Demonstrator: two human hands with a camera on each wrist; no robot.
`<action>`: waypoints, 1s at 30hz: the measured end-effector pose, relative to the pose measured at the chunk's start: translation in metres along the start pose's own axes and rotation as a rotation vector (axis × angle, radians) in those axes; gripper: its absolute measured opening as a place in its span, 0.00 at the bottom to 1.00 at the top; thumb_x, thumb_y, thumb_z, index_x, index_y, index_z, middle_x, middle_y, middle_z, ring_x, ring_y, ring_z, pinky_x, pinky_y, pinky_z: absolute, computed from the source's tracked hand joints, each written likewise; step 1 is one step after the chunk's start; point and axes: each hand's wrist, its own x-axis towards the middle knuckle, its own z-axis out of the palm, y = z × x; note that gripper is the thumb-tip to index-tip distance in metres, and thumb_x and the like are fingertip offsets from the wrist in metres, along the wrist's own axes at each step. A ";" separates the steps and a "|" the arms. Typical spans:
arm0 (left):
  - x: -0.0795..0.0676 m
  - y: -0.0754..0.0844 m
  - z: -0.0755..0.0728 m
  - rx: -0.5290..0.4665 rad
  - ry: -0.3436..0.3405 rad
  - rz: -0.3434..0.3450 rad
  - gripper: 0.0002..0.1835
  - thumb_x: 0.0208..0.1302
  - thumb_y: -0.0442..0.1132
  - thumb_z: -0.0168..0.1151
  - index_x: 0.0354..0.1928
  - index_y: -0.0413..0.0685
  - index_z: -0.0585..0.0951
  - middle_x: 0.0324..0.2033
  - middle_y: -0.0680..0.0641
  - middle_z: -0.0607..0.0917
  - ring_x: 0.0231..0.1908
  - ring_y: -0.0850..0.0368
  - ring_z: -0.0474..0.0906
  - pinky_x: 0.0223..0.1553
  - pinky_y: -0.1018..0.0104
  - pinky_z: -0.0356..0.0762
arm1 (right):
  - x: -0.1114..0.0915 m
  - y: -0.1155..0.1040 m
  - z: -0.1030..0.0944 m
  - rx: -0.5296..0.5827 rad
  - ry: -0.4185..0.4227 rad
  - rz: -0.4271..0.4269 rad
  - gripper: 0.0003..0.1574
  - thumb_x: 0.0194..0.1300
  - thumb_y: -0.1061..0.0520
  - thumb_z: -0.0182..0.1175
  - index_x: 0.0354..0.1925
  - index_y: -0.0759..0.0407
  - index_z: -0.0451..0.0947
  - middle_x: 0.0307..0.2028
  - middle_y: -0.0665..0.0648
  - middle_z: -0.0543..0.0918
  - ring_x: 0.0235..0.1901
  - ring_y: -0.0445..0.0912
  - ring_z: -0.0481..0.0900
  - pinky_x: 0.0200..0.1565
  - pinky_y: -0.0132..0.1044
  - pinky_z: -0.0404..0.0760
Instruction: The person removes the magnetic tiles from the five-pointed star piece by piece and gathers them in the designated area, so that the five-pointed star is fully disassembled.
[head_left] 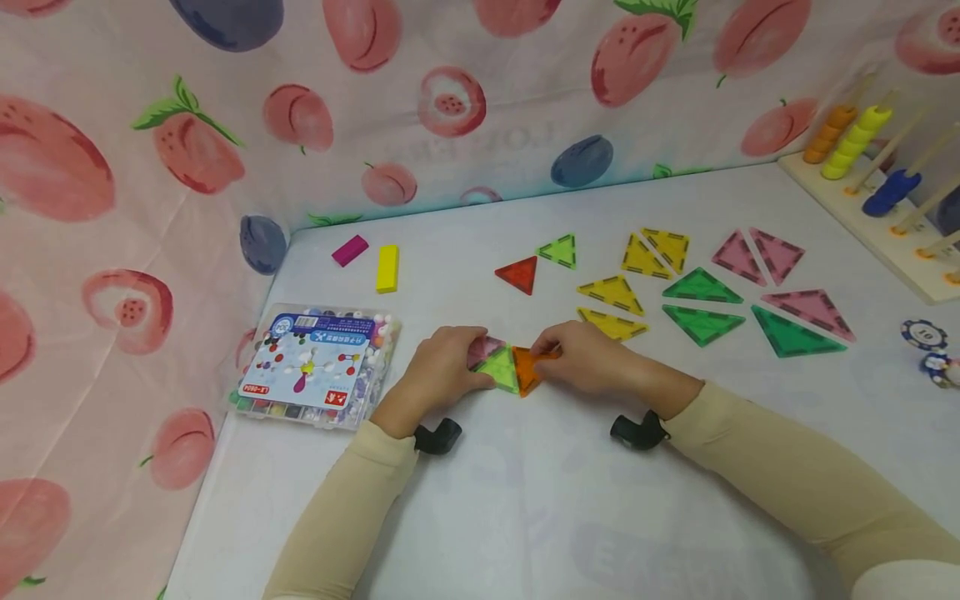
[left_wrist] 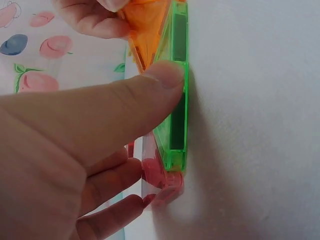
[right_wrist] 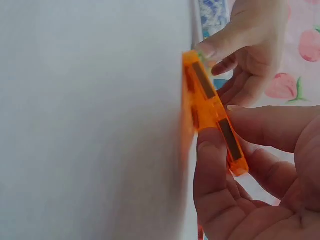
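Note:
My left hand (head_left: 442, 367) holds a light green triangular magnetic tile (head_left: 501, 371) and a pink tile (head_left: 487, 350) that meet at their edges. In the left wrist view the thumb presses the green tile's outer edge (left_wrist: 178, 120), while the other fingers are around the pink tile (left_wrist: 162, 180). An orange triangular magnetic tile (head_left: 526, 371) is pinched between the thumb and fingers of my right hand (head_left: 592, 357). It meets the green tile along one side and, in the right wrist view, the orange tile (right_wrist: 207, 105) appears tilted up from the table.
Loose tiles lie beyond my hands: red (head_left: 519, 275), light green (head_left: 558, 250), yellow (head_left: 611, 293), green (head_left: 702, 286) and pink (head_left: 777, 254). A clear box of molecular model parts (head_left: 307, 358) lies left, below yellow (head_left: 387, 268) and magenta (head_left: 350, 251) blocks. A peg counting board (head_left: 862, 204) and chips (head_left: 924, 334) are right.

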 end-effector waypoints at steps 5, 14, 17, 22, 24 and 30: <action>-0.001 0.001 -0.002 -0.006 -0.014 -0.015 0.38 0.45 0.53 0.69 0.60 0.51 0.69 0.52 0.51 0.73 0.48 0.55 0.66 0.51 0.57 0.64 | -0.006 -0.002 -0.010 -0.025 -0.069 0.009 0.09 0.58 0.54 0.59 0.38 0.51 0.80 0.35 0.47 0.78 0.36 0.45 0.71 0.38 0.37 0.72; 0.000 0.000 -0.001 0.009 -0.011 -0.004 0.38 0.45 0.53 0.69 0.60 0.50 0.69 0.53 0.50 0.73 0.50 0.54 0.65 0.52 0.56 0.63 | 0.015 0.016 -0.049 -0.091 0.043 0.042 0.12 0.60 0.54 0.57 0.43 0.53 0.77 0.40 0.52 0.77 0.31 0.47 0.71 0.30 0.37 0.73; 0.001 0.000 0.001 -0.004 -0.021 -0.006 0.38 0.45 0.53 0.69 0.60 0.51 0.68 0.53 0.51 0.72 0.49 0.54 0.65 0.51 0.57 0.64 | 0.028 0.024 -0.054 -0.087 0.049 0.045 0.14 0.60 0.55 0.57 0.45 0.56 0.76 0.42 0.53 0.77 0.33 0.48 0.71 0.31 0.38 0.74; 0.002 0.000 0.003 -0.008 -0.031 -0.015 0.38 0.46 0.53 0.69 0.61 0.53 0.68 0.53 0.52 0.72 0.49 0.56 0.65 0.51 0.58 0.65 | 0.041 0.031 -0.058 -0.092 0.081 0.086 0.15 0.60 0.55 0.56 0.46 0.57 0.76 0.44 0.55 0.76 0.37 0.48 0.71 0.33 0.37 0.74; 0.002 -0.001 0.003 -0.005 -0.028 -0.015 0.38 0.45 0.53 0.69 0.61 0.53 0.68 0.53 0.52 0.72 0.48 0.56 0.65 0.51 0.59 0.65 | 0.044 0.032 -0.058 -0.095 0.084 0.098 0.16 0.60 0.56 0.56 0.47 0.57 0.76 0.45 0.55 0.76 0.37 0.48 0.71 0.32 0.37 0.74; 0.002 -0.003 0.002 0.012 -0.022 -0.020 0.39 0.44 0.55 0.69 0.61 0.54 0.68 0.53 0.52 0.72 0.50 0.56 0.64 0.51 0.58 0.64 | 0.050 0.031 -0.055 -0.103 0.071 0.096 0.19 0.60 0.57 0.56 0.51 0.56 0.73 0.50 0.56 0.73 0.45 0.49 0.70 0.42 0.40 0.74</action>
